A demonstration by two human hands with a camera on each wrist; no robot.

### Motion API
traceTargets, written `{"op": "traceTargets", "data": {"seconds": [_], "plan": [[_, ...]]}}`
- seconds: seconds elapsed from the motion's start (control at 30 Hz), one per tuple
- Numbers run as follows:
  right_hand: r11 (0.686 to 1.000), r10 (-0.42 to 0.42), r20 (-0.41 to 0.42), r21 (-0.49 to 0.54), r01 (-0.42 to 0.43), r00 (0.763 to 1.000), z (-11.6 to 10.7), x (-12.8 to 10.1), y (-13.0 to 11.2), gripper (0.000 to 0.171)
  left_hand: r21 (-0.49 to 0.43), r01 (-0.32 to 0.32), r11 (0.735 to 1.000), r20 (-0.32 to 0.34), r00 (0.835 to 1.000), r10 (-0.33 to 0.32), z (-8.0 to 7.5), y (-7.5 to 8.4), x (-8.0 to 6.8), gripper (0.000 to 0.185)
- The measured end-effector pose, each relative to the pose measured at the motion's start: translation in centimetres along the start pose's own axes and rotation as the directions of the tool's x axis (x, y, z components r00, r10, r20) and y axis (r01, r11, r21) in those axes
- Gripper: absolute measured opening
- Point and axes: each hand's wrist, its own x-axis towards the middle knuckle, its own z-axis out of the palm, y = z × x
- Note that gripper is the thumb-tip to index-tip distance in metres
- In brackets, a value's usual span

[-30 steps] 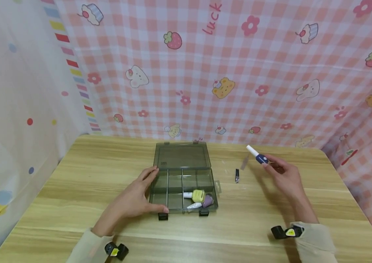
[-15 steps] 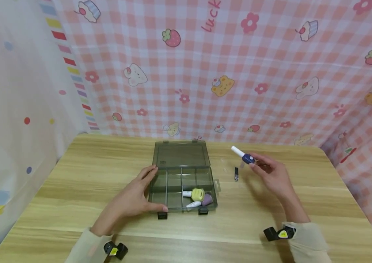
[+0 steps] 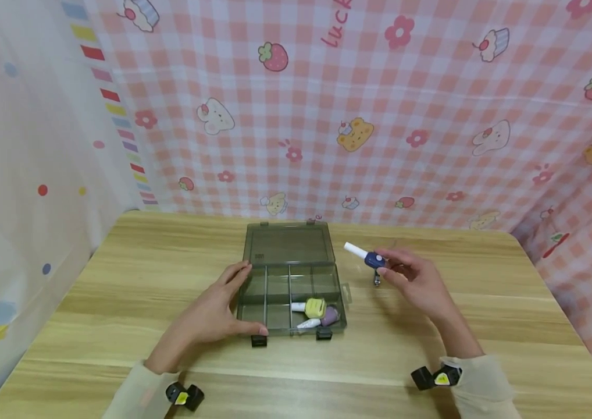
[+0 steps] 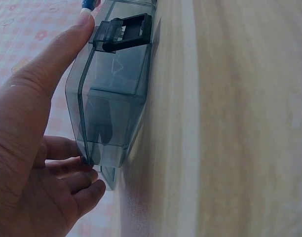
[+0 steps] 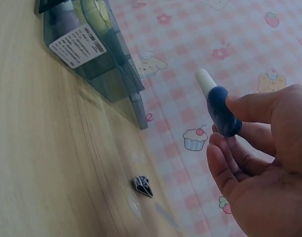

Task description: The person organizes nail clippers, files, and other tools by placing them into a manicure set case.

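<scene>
Navy white-capped bottle (image 3: 374,259) held tilted right of open, divided smoky box (image 3: 278,285).

Through the head camera I see the left hand (image 3: 209,314) holding the left side of the open compartment box (image 3: 278,317), thumb on its front edge, fingertips near the hinge. In the front right compartment I make out a yellow bottle (image 3: 315,308) and a purple bottle (image 3: 330,316). Right of the box, the right hand (image 3: 418,286) pinches a blue bottle (image 3: 374,259), its white cap (image 3: 355,250) pointing away toward the lid (image 3: 289,243). Just below it I spot a small metal tool (image 3: 377,280), partly hidden.
</scene>
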Motion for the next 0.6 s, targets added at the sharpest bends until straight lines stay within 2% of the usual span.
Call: {"op": "traceTargets", "data": {"seconds": [0.4,0.6], "plan": [[0.999,-0.039,0.135,-0.021,0.043,0.990,1.2,-0.4,-0.5,0.034,0.006,0.006,1.000,0.005,1.000,-0.006,0.0,0.0,0.0,0.133],[0.992,-0.123,0.199,0.045,0.117,0.972,1.8,-0.4,-0.4,0.037,0.004,0.003,1.000,0.003,1.000,-0.003,0.0,-0.1,0.0,0.133]]}}
